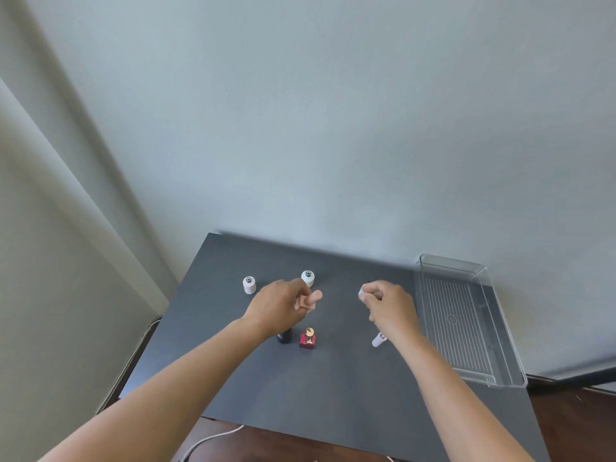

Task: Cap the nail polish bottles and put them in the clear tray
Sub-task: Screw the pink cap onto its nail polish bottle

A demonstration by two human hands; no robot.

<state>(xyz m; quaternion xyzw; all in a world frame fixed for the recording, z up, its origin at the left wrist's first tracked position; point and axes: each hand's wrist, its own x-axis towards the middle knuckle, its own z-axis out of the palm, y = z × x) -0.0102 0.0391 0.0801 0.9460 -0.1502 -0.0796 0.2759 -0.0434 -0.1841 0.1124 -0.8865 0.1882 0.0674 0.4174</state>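
The clear tray is sitting at the dark table's right edge, overhanging slightly; open tabletop is lying btwn your hands. Two uncapped white bottles are standing upright at rear-left, one just beyond your left hand. That hand is hovering, fingers loosely curled, holding nothing. Your right hand is pinching a pale cap. A red bottle w/ gold cap is standing near-centre.

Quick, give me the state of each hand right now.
Left hand: loosely curled above the table, holding nothing visible.
Right hand: closed on a small pale object, possibly a cap.
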